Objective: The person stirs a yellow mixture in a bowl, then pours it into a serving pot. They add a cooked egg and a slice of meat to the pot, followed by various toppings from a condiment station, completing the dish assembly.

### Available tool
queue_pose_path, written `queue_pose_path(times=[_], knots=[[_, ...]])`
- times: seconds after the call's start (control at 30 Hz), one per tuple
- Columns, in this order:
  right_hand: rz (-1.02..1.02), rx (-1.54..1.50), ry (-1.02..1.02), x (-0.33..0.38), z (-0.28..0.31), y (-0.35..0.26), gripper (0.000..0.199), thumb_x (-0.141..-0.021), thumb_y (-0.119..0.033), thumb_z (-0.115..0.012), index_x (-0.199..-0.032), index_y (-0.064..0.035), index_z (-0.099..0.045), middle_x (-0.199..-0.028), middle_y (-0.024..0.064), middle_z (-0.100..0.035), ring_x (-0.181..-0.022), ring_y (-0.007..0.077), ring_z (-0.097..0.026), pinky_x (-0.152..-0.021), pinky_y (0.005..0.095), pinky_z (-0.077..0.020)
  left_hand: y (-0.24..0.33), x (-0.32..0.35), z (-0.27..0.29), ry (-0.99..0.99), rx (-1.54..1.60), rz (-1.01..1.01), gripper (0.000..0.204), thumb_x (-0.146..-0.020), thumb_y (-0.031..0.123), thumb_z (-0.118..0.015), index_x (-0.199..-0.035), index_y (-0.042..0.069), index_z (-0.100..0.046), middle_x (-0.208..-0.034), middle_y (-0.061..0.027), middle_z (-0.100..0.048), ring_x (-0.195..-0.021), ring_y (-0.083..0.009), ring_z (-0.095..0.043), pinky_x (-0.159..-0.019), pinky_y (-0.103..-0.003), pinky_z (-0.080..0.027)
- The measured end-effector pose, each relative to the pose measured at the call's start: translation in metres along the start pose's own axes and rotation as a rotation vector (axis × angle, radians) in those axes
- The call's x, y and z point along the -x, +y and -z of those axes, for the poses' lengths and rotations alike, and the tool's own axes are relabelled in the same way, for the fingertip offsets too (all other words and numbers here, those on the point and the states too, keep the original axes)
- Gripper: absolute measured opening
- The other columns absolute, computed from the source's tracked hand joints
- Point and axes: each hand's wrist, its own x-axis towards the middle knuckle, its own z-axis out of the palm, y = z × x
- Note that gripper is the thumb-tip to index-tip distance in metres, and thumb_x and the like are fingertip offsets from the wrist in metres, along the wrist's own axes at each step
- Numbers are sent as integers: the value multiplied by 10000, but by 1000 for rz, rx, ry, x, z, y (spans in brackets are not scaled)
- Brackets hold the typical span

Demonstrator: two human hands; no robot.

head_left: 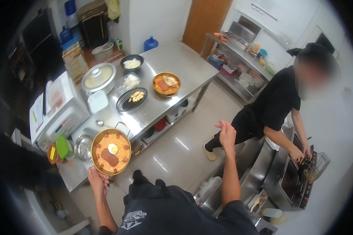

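My left hand (pixel 98 180) is closed on the near handle of a round golden pan (pixel 92 154), held level by the corner of the steel table. In the pan lie creamy orange food, half a boiled egg (pixel 113 148), a browned slab of meat (pixel 110 157) and several small reddish-brown pieces around the rim. Out over the floor, my right hand (pixel 226 135) is raised with nothing in it, its fingers loosely stretched. A second golden pan (pixel 166 94) of orange food stands farther along the table. Beside it sits a black oval plate (pixel 125 105) with pale yellow chunks.
The steel table (pixel 184 64) also bears a lidded white pot (pixel 99 77), a black bowl of white food (pixel 131 63), a metal bowl (pixel 83 147) and a white appliance (pixel 60 111). At the right, a person in black (pixel 276 88) works at a fryer (pixel 294 176). Steel shelves (pixel 239 51) stand behind.
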Motion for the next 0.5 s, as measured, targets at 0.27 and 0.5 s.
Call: queue_pose_path(times=[0.27, 0.5], knots=[[30, -126, 26, -93, 61, 21, 488, -967, -52, -436, -1454, -65, -463, -1057, 180, -747, -960, 280, -727, -847, 376, -547, 9, -17, -97, -97, -25, 37, 298, -1106, 357, -386, -988, 105, -491, -557, -29, -530, -377, -82, -481, -324, -179, -324], [55, -73, -441, -112, -26, 33, 552, -912, -30, -545, -1456, -90, -475, -1122, 142, -728, -939, 239, -693, -858, 357, -534, 9, -58, -156, -105, -35, 68, 307, -1104, 373, -395, -997, 105, -498, -561, -11, -502, -396, -83, -497, -316, -188, -317]])
